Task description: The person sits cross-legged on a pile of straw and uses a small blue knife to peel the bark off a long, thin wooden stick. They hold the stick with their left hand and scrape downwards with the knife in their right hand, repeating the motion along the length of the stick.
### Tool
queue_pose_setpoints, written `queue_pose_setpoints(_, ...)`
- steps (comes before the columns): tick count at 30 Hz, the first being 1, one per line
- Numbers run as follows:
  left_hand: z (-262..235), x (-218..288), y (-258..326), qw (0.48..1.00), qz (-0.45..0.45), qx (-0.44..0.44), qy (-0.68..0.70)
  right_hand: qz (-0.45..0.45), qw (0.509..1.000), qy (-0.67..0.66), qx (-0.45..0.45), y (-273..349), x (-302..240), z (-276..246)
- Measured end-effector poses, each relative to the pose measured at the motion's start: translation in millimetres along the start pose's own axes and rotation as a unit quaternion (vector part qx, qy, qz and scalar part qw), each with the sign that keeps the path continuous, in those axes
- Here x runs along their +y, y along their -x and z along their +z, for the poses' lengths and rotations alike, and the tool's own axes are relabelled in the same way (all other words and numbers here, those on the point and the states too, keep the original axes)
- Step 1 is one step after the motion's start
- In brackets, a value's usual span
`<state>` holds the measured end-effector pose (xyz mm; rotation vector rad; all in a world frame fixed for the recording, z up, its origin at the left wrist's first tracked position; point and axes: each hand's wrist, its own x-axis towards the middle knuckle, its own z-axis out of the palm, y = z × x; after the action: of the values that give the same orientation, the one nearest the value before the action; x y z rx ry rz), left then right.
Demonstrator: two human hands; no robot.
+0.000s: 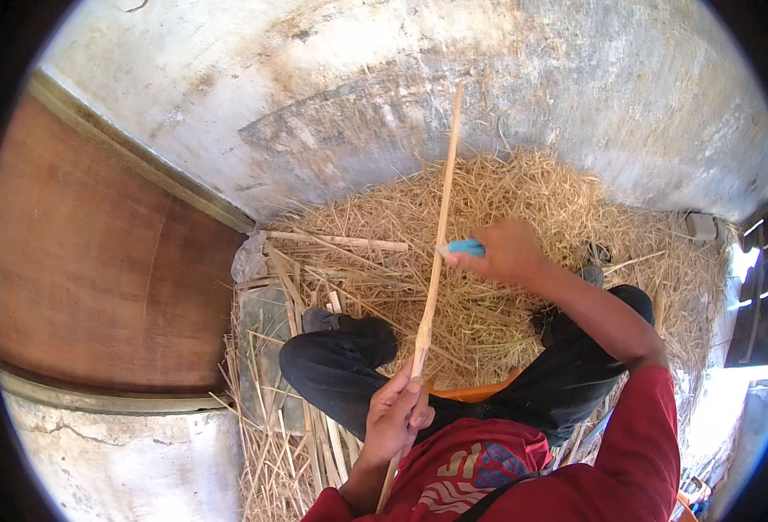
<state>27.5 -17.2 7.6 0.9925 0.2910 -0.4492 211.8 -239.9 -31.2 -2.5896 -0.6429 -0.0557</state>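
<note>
A long, pale bamboo strip [434, 287] slants up and away from my lap, with a knot partway along it. My left hand [396, 414] is closed around its lower part, close to my body. Farther up, my right hand [507, 252] grips a knife with a light blue handle [467, 248]. The knife's short blade lies against the right side of the strip. The strip's far end sticks out in front of the wall, and its near end runs down past my left wrist.
A thick heap of straw-like shavings [523, 187] spreads between my feet and up to the stained wall [358, 96]. Cut strips [340, 241] lie at the left, with more beside my left leg. A brown wooden panel [106, 252] stands far left. An orange seat edge [471, 393] shows beneath me.
</note>
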Motion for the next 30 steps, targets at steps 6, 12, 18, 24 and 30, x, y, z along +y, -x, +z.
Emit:
queue_pose_setpoints(6,-4,-2,5,0.999,0.018,0.017,-0.036,-0.069,0.997,0.005,0.029,8,-14,19)
queue_pose_setpoints(12,-1,5,2,1.0,-0.004,-0.007,-0.02,0.002,0.999,0.0,-0.036,-1,-11,8)
queue_pose_setpoints(18,-8,-9,24,0.991,-0.013,-0.031,-0.126,0.197,0.98,-0.019,0.027,-45,58,-8)
queue_pose_setpoints(24,-15,-15,27,0.994,-0.02,-0.007,-0.106,0.119,0.989,-0.036,-0.079,-22,23,1)
queue_pose_setpoints(30,-15,-6,25,0.983,0.014,-0.016,-0.183,0.04,0.994,0.072,-0.073,-18,10,-7)
